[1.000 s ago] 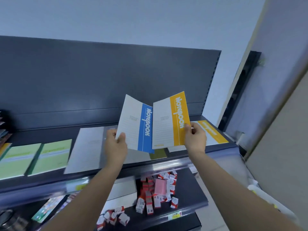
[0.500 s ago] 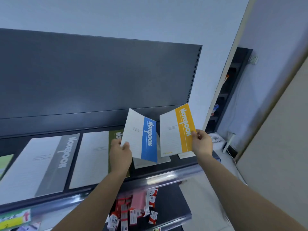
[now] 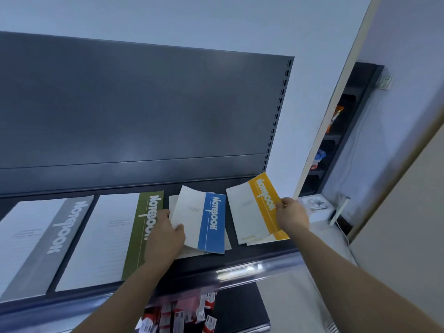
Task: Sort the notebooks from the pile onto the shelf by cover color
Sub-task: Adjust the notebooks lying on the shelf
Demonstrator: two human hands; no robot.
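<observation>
Shelf (image 3: pixel 252 254), dark, top tier, with a dark back panel (image 3: pixel 144 111) rising behind it. Contents, left to right:

- Grey notebook (image 3: pixel 36 243), lying flat at the far left.
- Green notebook (image 3: pixel 113 236), flat, just beside the grey one.
- Blue notebook (image 3: pixel 204 222), held by the left hand (image 3: pixel 165 234), which grips its left edge with the thumb on the white part of the cover. It sits tilted and slightly bowed, low over a pale notebook lying beneath it. Whether the two touch cannot be told.
- Yellow notebook (image 3: pixel 254 210), at the right end, pinched by the right hand (image 3: pixel 293 215) on the outer edge of its yellow band. Its far corner is raised, and its near edge lies over another cover showing below.

The blue and yellow notebooks are apart, with bare shelf between them.

Lower tier: small red-and-white boxes (image 3: pixel 182 313), jumbled.
</observation>
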